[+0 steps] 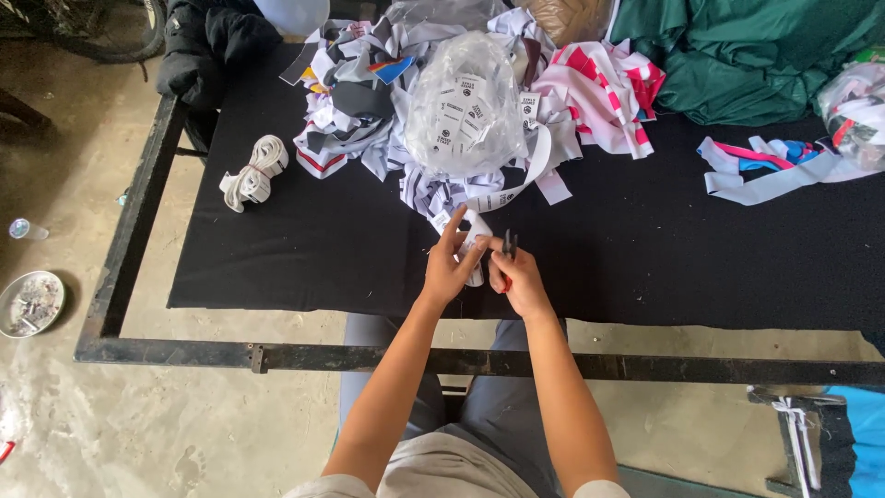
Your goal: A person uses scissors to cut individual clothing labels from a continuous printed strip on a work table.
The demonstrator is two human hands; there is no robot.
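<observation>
We've got open black cloth [304, 258] to the L of our hands, bare up to the white strap roll [253, 172], which sits alone near the L edge. To the R, cloth is free over a wide stretch, w/ only the loose grey-pink strips [765, 171] at the far R. Straight ahead is blocked: label heap [369, 111] and clear bag [466, 101] of tags crowd the far middle, a white strip [516, 189] trailing down to our fingers. Pink-white fabric [608, 92] and green cloth [737, 55] close off the back R. Metal frame [277, 355] runs along the near edge, just below our wrists.
</observation>
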